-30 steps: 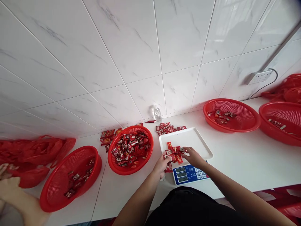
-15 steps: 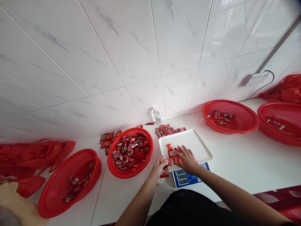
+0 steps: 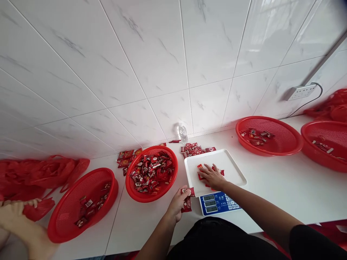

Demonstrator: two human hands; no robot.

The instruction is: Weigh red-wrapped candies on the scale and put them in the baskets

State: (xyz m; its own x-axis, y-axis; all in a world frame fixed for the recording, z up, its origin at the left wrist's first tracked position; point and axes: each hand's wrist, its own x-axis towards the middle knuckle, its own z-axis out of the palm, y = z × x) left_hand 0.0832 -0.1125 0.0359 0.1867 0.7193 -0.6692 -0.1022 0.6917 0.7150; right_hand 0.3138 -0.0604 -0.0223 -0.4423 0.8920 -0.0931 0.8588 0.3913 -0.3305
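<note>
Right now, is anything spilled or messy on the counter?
Yes. Loose wrapped candies lie on the white counter behind the full red basket, and another heap lies behind the scale's tray, outside any basket, by the wall.

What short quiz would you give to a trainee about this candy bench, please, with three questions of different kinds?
1. True or false: the right hand lies flat on wrapped candies on the white tray.
2. What does the left hand hold, in front of the tray's near left corner?
A. a water bottle
B. red candy packets
C. a plastic bag
3. Fill the gap: the tray rests on a blue ______.

Key
1. True
2. B
3. digital scale
</note>
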